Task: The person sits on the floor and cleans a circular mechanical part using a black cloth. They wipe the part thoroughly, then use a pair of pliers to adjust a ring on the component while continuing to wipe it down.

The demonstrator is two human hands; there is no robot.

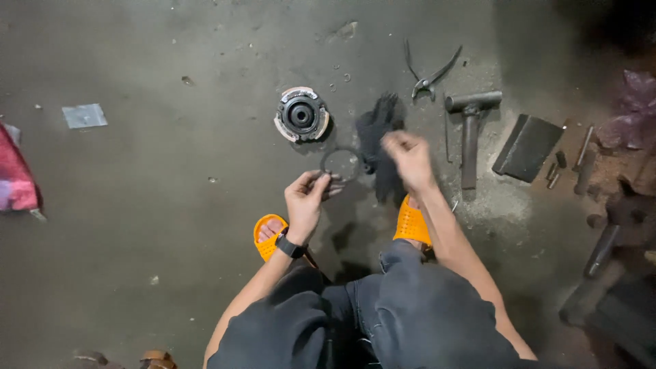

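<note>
1. The person squats over a stained concrete floor [137, 205], knees in dark trousers at the bottom of the view and both feet in orange sandals [412, 224].
2. The left hand [305, 198], with a black watch on its wrist, is closed in a pinch on the near edge of a thin dark ring [326, 156], holding it up in front of the body.
3. The ring stands out from the left fingertips toward the top of the view, its open middle showing the floor through it.
4. The right hand [408, 156] is blurred and loosely curled, just to the right of the ring; a black rag [380, 126] lies behind and below it, and whether the fingers grip the rag cannot be told.
5. The ring therefore sits between the two hands, touching the left one and close beside the right one.
6. Beyond the ring, a little to its left, a round metal hub assembly [301, 114] with a dark centre rests on the floor, apart from both hands.
7. Farther right lie a pair of pliers [428, 78] with open handles, a T-shaped metal tool [470, 130] and a dark flat block [527, 147].
8. Small pins and rods are scattered by the block at the right edge.
9. A red cloth [15, 179] shows at the left edge.
</note>
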